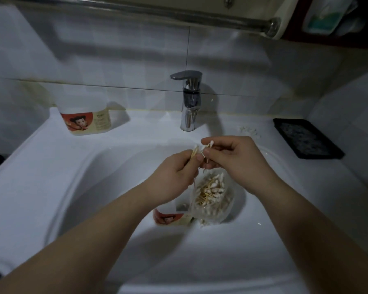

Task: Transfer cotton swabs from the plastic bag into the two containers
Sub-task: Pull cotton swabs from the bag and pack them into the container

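You're mid-transfer: your left hand and right hand each pinch a few cotton swabs over the sink. The plastic bag sits below them in the basin, beside one container. The other container stands at the sink's back-left corner. Next, you need to line a bunch up with a container's mouth.

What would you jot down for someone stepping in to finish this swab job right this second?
Left grip: a bare hand pinching a small bunch of cotton swabs above the sink.
Right grip: pinching a few more swabs, close beside the left.
Plastic bag: lying in the basin, many swabs inside.
Near container: in the basin beside the bag, partly hidden by the left hand.
Far container: on the counter left of the faucet.
Done: some swabs are out of the bag, in hand; what the containers hold cannot be seen.
Left: drop these in, then empty the bag.
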Demonstrator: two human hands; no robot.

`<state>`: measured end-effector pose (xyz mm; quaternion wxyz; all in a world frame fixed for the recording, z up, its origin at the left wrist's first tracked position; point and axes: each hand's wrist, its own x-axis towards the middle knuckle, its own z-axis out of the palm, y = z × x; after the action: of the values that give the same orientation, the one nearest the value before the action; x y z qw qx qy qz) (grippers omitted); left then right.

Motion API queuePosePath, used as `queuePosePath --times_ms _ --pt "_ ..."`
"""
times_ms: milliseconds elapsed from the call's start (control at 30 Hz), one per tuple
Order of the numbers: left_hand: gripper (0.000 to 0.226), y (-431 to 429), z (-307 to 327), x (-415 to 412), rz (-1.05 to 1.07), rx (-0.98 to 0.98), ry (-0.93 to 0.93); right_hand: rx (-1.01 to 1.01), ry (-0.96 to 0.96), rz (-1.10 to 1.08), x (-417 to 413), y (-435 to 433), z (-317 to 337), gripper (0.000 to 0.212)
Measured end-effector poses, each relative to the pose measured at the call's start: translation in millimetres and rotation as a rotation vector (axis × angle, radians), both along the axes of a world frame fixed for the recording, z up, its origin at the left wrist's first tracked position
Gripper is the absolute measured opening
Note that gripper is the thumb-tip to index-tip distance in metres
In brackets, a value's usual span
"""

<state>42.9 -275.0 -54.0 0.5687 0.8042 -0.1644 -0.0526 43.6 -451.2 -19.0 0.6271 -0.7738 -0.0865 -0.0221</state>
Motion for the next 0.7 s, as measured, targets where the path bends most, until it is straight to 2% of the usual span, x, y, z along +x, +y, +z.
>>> queuePosePath --times_ms 100,200,300,367,533,700 --pt "0.031 0 -1 0 0.003 -0.009 0.018 -0.008 -0.001 0.012 -1 1 -1 0.028" --pt "0.024 0 -3 2 0.066 -0.066 0.040 0.073 -0.028 -0.049 0 2 2 0.032" --pt "0.023 0 -1 1 0.152 -0.112 -0.030 0.120 -0.039 -0.099 -1 3 3 0.024" --pt "0.024 1 1 1 0.185 -0.168 -0.038 0.066 -0.072 -0.109 -1 3 3 0.019" --pt "0.028 -1 7 -3 0.029 -0.367 0.126 -0.049 -0.178 -0.141 -2 6 -2 0.020" --pt "0.028 -3 11 -7 -0.098 -0.346 0.226 -0.145 -0.229 -0.099 -2 9 -8 0.027"
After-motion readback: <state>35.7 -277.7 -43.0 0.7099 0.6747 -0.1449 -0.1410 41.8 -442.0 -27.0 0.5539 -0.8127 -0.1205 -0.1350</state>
